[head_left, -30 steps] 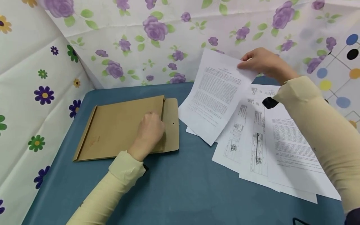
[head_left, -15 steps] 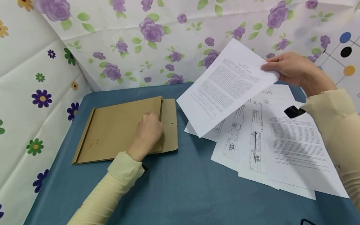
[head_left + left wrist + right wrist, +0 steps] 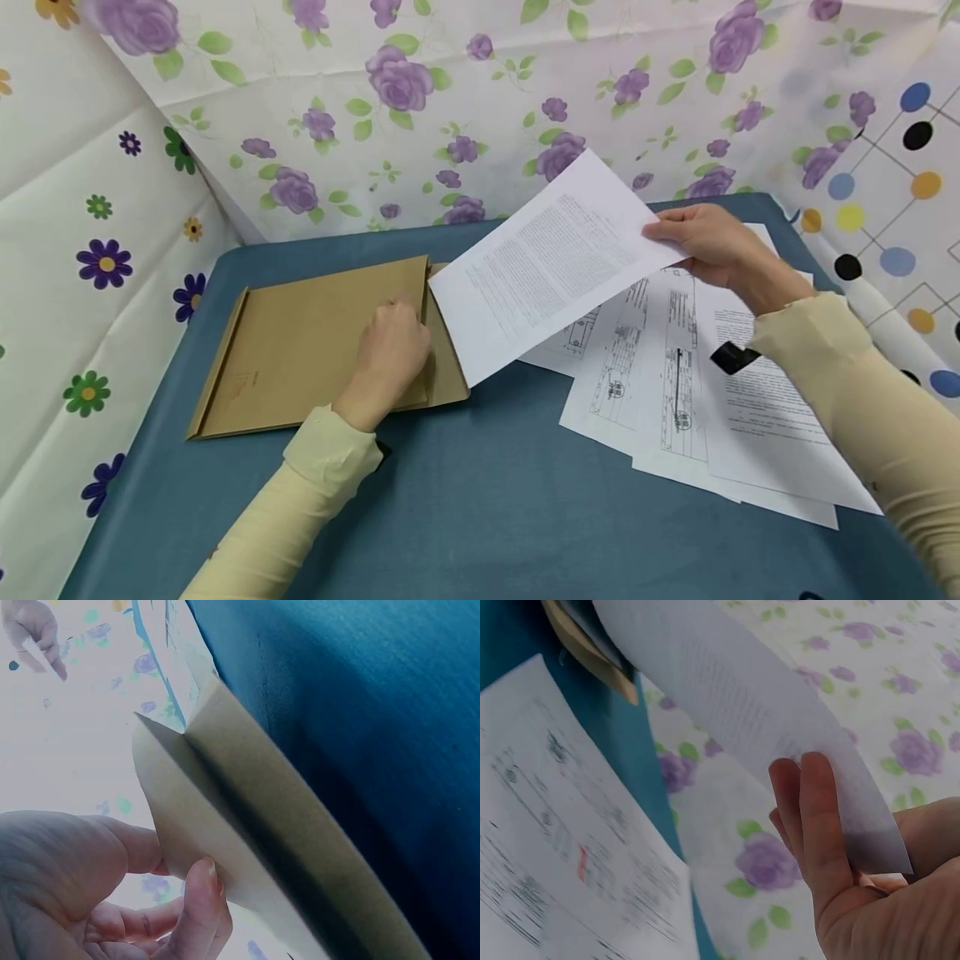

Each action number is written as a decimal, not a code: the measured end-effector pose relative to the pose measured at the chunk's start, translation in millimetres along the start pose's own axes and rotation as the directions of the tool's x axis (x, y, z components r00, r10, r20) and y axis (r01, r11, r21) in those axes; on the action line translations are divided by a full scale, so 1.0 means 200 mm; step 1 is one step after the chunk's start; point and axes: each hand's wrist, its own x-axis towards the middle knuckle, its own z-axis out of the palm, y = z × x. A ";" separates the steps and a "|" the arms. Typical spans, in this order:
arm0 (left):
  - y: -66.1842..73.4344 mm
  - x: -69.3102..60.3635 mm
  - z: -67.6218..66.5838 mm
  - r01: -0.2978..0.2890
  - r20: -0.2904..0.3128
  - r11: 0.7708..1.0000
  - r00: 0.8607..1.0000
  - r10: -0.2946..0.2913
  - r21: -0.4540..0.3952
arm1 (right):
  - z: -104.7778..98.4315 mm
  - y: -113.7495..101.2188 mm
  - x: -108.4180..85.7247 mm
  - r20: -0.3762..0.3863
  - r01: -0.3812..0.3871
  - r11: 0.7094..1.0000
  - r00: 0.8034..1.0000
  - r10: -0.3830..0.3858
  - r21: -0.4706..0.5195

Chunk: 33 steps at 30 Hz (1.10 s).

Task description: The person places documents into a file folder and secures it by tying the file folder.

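Observation:
A brown cardboard envelope [image 3: 315,342] lies on the left of the table, its mouth and flap towards the right. My left hand [image 3: 393,350] pinches the upper edge of that mouth between thumb and fingers. In the left wrist view the envelope's mouth [image 3: 240,817] gapes, with a dark gap between its walls. My right hand [image 3: 712,242] pinches a printed sheet of paper [image 3: 555,267] by its right end, thumb on top. The sheet slants through the air, its left end over the flap, close to the envelope's mouth. In the right wrist view the sheet [image 3: 727,690] bends slightly.
Several printed sheets [image 3: 675,375] lie fanned out on the right of the blue table [image 3: 480,517], some under my right forearm. Floral cloth [image 3: 300,108] hangs behind the table and at its left. A dark cord end [image 3: 812,595] shows at the bottom edge.
My right hand first swings the sheet to the right and tilts it, then brings it left and down, its left end now over the envelope's flap. The left hand keeps its hold.

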 end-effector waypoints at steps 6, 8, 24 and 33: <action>0.01 0.00 0.00 -0.016 -0.002 1.000 1.000 0.016 0.004 | 0.12 0.09 0.00 -0.041 0.003 1.000 0.999 -0.004 -0.025; 0.02 0.00 0.00 -0.012 -0.003 1.000 1.000 0.012 0.006 | 0.14 0.12 0.00 -0.049 0.008 1.000 0.999 -0.008 -0.003; 0.02 0.01 0.00 0.027 0.016 0.999 0.999 -0.028 0.037 | 0.28 0.20 -0.08 0.028 -0.030 0.998 0.999 0.028 0.061; 0.02 0.01 -0.01 0.044 0.023 0.998 0.999 -0.045 0.043 | 0.36 0.22 -0.09 0.155 -0.072 0.990 0.987 0.053 0.119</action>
